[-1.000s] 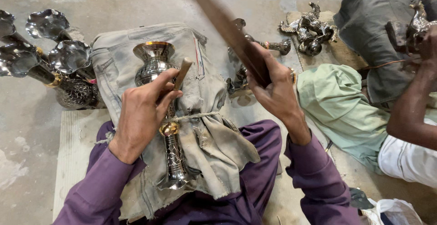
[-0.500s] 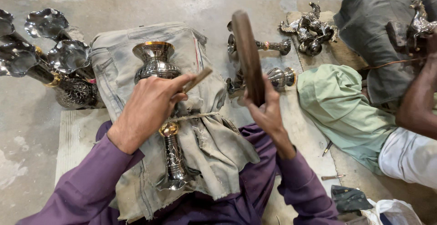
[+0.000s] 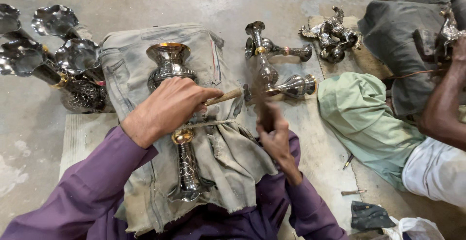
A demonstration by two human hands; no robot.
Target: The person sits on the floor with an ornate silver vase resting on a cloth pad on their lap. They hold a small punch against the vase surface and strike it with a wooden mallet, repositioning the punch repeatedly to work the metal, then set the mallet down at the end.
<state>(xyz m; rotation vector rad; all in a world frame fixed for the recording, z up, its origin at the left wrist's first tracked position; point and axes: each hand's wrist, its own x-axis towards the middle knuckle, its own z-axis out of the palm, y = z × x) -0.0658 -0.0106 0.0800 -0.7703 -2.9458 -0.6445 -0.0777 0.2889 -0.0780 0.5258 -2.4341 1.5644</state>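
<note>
Chasing step: left hand (image 3: 165,108) clamped on chisel (image 3: 224,96) against vase (image 3: 177,118), right hand (image 3: 274,135) gripping blurred mallet (image 3: 262,105) at chisel head; next blow needs square aim.

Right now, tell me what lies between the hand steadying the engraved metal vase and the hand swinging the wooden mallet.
In the head view, between left hand and right hand: the slim wooden-handled chisel and rumpled grey cloth.

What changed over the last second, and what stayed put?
The right hand swung its wooden mallet down from raised to the chisel. The left hand kept the chisel on the metal vase, which stayed on the cloth.
</note>
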